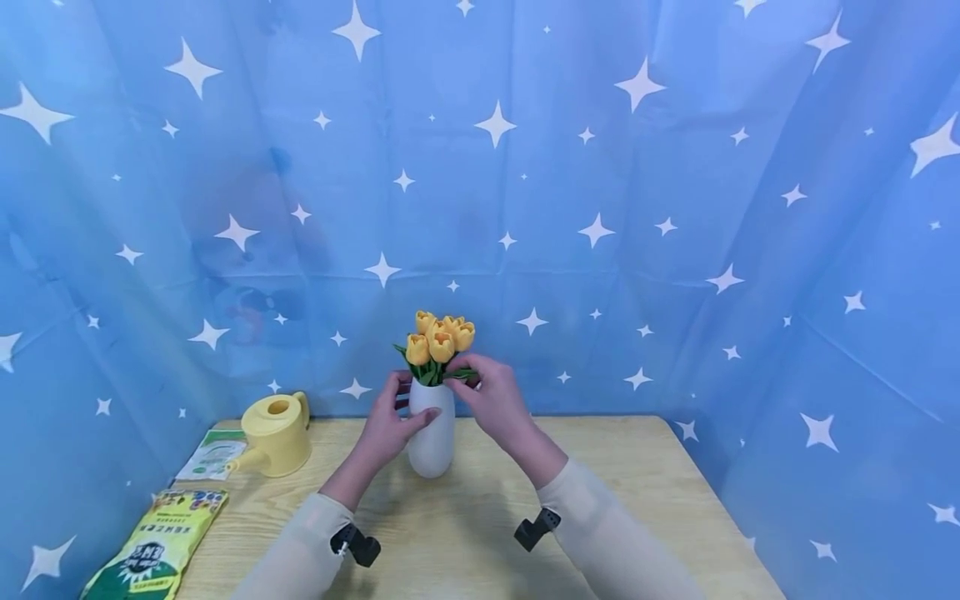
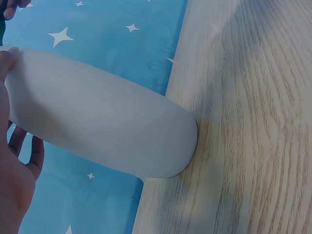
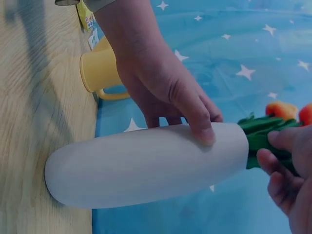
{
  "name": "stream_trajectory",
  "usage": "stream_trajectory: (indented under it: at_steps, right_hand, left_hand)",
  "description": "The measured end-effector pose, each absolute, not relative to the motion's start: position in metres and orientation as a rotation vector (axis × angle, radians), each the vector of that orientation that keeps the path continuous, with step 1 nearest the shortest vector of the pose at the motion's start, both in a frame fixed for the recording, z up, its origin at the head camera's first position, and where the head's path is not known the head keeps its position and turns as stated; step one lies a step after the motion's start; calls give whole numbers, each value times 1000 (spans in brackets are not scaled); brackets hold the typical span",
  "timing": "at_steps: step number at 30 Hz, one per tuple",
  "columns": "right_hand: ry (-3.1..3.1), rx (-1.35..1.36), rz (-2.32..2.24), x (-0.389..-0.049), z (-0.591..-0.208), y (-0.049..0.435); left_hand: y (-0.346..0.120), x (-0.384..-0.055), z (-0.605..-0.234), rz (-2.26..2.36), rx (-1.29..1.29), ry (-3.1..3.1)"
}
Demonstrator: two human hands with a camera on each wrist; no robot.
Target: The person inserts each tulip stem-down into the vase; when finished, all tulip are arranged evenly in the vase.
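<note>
A white vase (image 1: 431, 446) stands upright on the wooden table, with a bunch of yellow tulips (image 1: 440, 337) and their green leaves (image 3: 263, 136) rising from its mouth. My left hand (image 1: 390, 423) grips the vase near the top, thumb across the front and the other fingers round the far side. Just above the rim on the right, my right hand (image 1: 495, 398) pinches a green tulip leaf (image 1: 461, 374) between thumb and fingers. In the left wrist view the vase (image 2: 102, 109) fills the middle and its flowers lie out of frame.
A yellow watering can (image 1: 277, 437) is at the table's back left, its spout toward the front left. Beside it lies a white and green packet (image 1: 213, 456). Farther forward is a yellow-green bag (image 1: 161, 542). A blue star-patterned curtain (image 1: 555, 250) hangs behind the table (image 1: 615, 450).
</note>
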State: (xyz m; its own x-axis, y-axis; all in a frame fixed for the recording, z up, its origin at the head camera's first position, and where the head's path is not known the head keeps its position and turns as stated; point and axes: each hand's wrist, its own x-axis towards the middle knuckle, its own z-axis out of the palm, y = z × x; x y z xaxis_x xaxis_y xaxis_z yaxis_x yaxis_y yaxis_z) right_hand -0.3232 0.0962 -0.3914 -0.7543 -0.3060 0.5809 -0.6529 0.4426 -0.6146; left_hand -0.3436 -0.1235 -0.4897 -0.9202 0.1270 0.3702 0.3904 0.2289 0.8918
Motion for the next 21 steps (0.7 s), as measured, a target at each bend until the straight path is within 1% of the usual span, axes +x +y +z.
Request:
stream_trajectory:
  at_steps: [5, 11, 21]
  right_hand:
    - [-2287, 771, 1283, -318, -397, 104]
    - [-2233, 759, 1283, -315, -395, 115]
    - [-2198, 738, 1402, -303, -398, 145]
  left_hand:
    - [-120, -344, -492, -1756, -489, -2294]
    - [-118, -347, -486, -1732, -461, -2335]
    - [-135, -331, -473, -1566, -574, -2505]
